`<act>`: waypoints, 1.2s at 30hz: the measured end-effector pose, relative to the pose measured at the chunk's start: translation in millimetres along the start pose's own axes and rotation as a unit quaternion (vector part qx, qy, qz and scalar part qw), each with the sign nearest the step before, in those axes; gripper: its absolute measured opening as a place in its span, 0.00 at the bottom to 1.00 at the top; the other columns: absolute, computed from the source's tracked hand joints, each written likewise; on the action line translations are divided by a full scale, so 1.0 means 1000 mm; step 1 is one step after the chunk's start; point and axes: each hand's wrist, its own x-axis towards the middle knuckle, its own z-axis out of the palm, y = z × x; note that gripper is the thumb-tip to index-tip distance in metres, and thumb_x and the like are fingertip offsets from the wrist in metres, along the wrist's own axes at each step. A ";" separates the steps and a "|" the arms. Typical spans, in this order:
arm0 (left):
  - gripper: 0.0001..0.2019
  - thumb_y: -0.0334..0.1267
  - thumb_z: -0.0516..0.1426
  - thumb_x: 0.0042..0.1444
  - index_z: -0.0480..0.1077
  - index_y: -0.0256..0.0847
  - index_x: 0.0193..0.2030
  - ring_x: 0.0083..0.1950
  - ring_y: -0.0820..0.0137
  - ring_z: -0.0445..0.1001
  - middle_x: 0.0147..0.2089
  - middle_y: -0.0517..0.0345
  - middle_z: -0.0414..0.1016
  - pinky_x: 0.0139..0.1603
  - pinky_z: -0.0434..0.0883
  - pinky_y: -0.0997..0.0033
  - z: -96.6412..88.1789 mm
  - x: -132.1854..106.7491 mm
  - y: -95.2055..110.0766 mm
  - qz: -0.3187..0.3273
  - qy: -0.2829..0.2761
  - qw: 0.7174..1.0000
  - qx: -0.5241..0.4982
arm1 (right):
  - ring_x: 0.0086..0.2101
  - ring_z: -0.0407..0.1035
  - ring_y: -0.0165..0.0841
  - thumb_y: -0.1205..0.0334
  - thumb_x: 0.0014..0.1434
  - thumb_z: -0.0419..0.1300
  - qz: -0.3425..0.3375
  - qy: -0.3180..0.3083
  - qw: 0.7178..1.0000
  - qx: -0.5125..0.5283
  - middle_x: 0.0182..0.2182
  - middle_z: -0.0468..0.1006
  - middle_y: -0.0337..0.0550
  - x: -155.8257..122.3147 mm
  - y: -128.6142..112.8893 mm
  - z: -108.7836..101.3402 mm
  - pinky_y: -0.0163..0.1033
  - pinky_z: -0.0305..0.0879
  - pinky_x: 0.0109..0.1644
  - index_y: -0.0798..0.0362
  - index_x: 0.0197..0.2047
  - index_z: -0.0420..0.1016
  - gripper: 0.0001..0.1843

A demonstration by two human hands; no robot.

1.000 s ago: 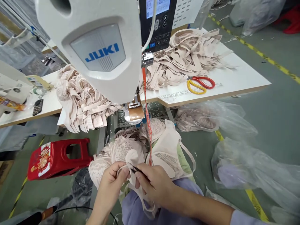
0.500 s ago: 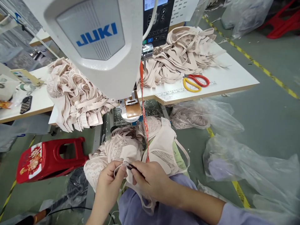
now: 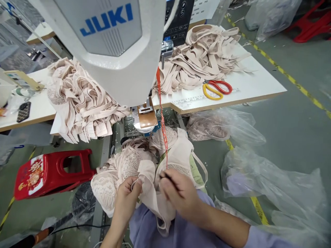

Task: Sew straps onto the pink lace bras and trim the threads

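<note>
My left hand is closed, thumb and fingers pinching the edge of a pale pink bra that hangs down over the lap. Just to its right, apart from it, my right hand is wrapped round a small dark tool that looks like thread snips, mostly hidden in the fist. A red cord runs down from the sewing machine to that hand. More lace bras are heaped behind both hands, under the machine's front.
The JUKI sewing machine stands overhead. Pale straps and bras are piled on the left table and the right pile. Red-and-yellow scissors lie near the right edge. A red stool and plastic bags are on the floor.
My right hand has moved right and slightly up with the dark tool, away from my left hand. My left hand still pinches the bra, a little further right.
</note>
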 end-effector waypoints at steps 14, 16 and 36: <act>0.21 0.56 0.56 0.61 0.75 0.39 0.32 0.27 0.71 0.63 0.27 0.58 0.72 0.28 0.60 0.73 0.004 -0.010 0.009 0.038 0.014 0.998 0.047 | 0.31 0.72 0.32 0.61 0.69 0.54 -0.159 -0.105 0.923 -0.335 0.33 0.78 0.42 0.026 0.026 0.014 0.35 0.60 0.33 0.53 0.39 0.74 0.10; 0.22 0.57 0.54 0.62 0.75 0.40 0.32 0.27 0.70 0.64 0.28 0.57 0.74 0.28 0.61 0.72 0.007 -0.010 0.009 0.051 0.017 0.995 0.084 | 0.29 0.71 0.31 0.60 0.70 0.53 -0.155 -0.125 0.906 -0.372 0.31 0.77 0.43 0.028 0.024 0.015 0.35 0.58 0.31 0.54 0.36 0.74 0.13; 0.20 0.53 0.53 0.63 0.64 0.41 0.25 0.28 0.71 0.59 0.25 0.65 0.61 0.31 0.57 0.73 -0.028 0.009 0.009 0.054 -0.039 0.993 0.101 | 0.20 0.60 0.30 0.51 0.66 0.52 0.084 -0.232 0.966 -0.076 0.24 0.71 0.38 0.026 0.009 -0.045 0.37 0.57 0.26 0.48 0.34 0.59 0.12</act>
